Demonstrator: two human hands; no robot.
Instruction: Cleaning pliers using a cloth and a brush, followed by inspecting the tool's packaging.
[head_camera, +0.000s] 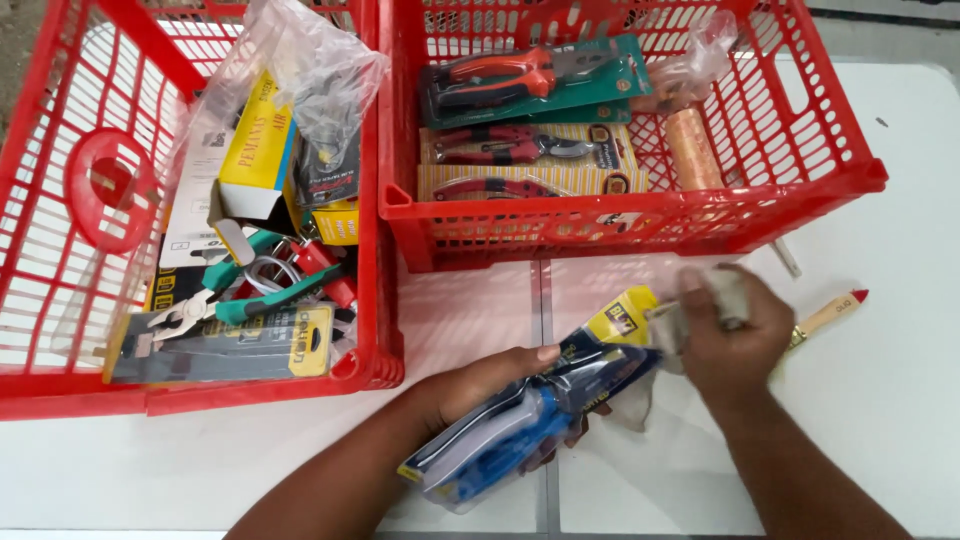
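Blue-handled pliers in a clear plastic blister pack with a yellow card top (540, 410) sit low in the middle, over the white table (880, 400). Left hand (480, 385) is wrapped around the handle end, fingers closed on the pack. Right hand (735, 330) is up at the card end, clenched around a crumpled grey cloth (700, 305) that touches the pack. I judge the pack stiff, slick and weighty toward the steel head, so the thick handle end is the sound place to hold. Just beyond the right hand lies a wooden-handled tool with a red tip (830, 312). Behind stand two red plastic crates, left (60, 380) and right (830, 190), stocked with packaged tools.
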